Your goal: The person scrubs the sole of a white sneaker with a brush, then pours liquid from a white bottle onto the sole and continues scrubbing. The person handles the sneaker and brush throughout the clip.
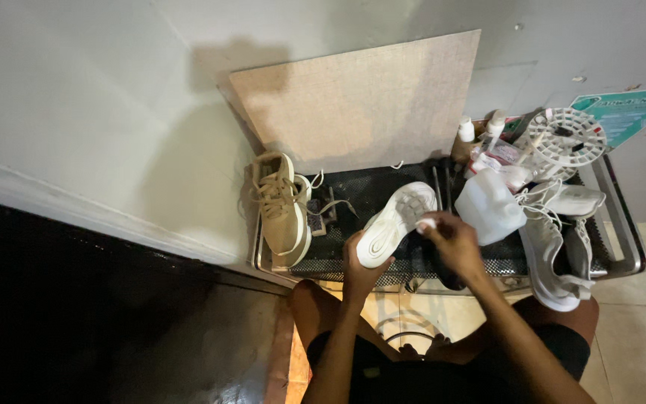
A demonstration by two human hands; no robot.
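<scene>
My left hand (358,271) grips the heel end of a white sneaker (395,221) held sole-up over a black metal mesh tray (353,196). My right hand (451,238) pinches a small white wad (425,224) against the side of that sneaker's sole. A beige lace-up sneaker (282,206) lies on the tray's left side, laces trailing. At the right, a pair of grey-white sneakers (558,243) rests against the tray's front edge.
A tan board (360,101) leans on the wall behind the tray. A translucent white jug (489,206), small bottles (480,127) and a round white perforated disc (570,135) crowd the tray's right rear. A dark floor area lies left; my knees are below.
</scene>
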